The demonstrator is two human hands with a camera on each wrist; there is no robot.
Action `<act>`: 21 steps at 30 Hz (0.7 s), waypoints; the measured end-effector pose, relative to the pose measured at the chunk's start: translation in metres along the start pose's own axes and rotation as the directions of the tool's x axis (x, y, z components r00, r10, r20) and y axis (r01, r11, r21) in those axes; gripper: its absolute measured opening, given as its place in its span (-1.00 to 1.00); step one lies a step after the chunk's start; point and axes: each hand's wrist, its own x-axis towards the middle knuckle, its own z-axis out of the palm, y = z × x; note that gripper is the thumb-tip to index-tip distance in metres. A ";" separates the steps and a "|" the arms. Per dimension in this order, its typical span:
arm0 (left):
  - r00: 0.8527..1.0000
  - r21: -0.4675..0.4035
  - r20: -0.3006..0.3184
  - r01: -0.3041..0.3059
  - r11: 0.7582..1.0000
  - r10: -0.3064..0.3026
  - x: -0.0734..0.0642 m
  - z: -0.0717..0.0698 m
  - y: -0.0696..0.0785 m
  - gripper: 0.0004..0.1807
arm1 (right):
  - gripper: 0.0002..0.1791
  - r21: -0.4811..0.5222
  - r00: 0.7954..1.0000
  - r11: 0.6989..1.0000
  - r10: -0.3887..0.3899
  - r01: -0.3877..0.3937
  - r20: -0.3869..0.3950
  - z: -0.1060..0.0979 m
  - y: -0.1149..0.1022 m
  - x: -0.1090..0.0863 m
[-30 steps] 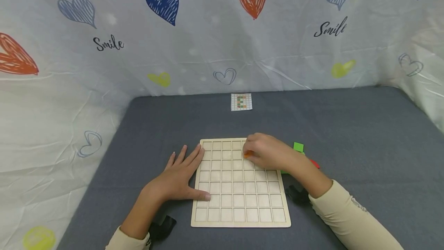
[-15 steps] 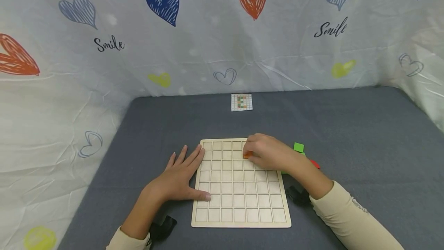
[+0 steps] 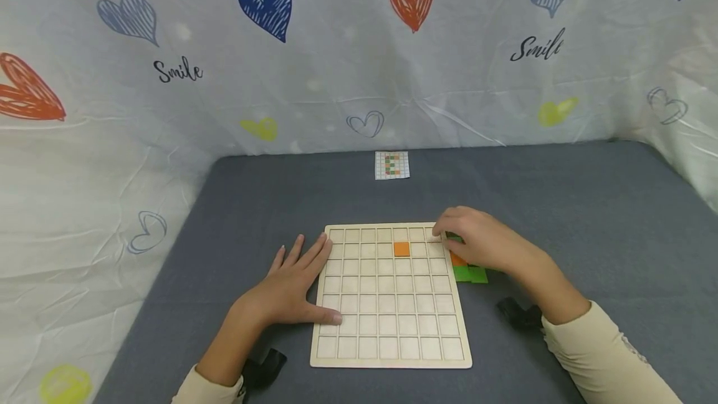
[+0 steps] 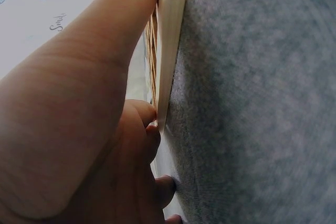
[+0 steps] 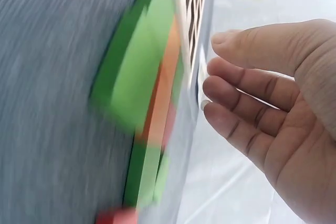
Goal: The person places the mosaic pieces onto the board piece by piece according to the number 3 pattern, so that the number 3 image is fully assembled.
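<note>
A pale wooden grid board (image 3: 387,361) lies on the grey table, with one orange square tile (image 3: 401,249) set in a cell of its second row. My left hand (image 3: 294,285) rests spread along the board's left side, thumb on the lower cells and fingertips at the edge. Over the board's upper right corner hovers my right hand (image 3: 482,239), its fingers loosely bent and nothing between them in the right wrist view. Beneath and beside it lie loose green tiles (image 3: 470,274) and an orange tile (image 3: 457,260), partly hidden by the hand.
A small card with a coloured grid pattern (image 3: 392,165) lies at the table's far edge. Behind it hangs a white curtain (image 3: 325,67) printed with hearts. A red tile (image 5: 116,216) shows near the bottom of the right wrist view.
My right hand has let go of the orange tile, which now sits in its cell, and has moved right toward the loose tiles. The left hand has stayed in place.
</note>
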 end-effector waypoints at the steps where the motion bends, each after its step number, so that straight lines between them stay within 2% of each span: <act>1: 1.000 0.001 0.000 0.001 1.000 -0.001 0.000 0.000 0.000 0.39 | -0.78 -0.007 1.000 1.000 0.020 -0.020 0.003 -0.003 0.003 -0.004; 10: 1.000 -0.010 -0.002 -0.008 1.000 0.008 -0.001 -0.001 0.001 0.38 | -0.74 -0.059 0.990 0.988 0.144 -0.143 0.011 -0.019 0.026 -0.036; 21: 1.000 -0.006 0.000 0.001 1.000 -0.001 0.000 0.000 0.000 0.38 | -0.75 -0.072 0.979 0.980 0.189 -0.184 0.072 -0.020 0.035 -0.040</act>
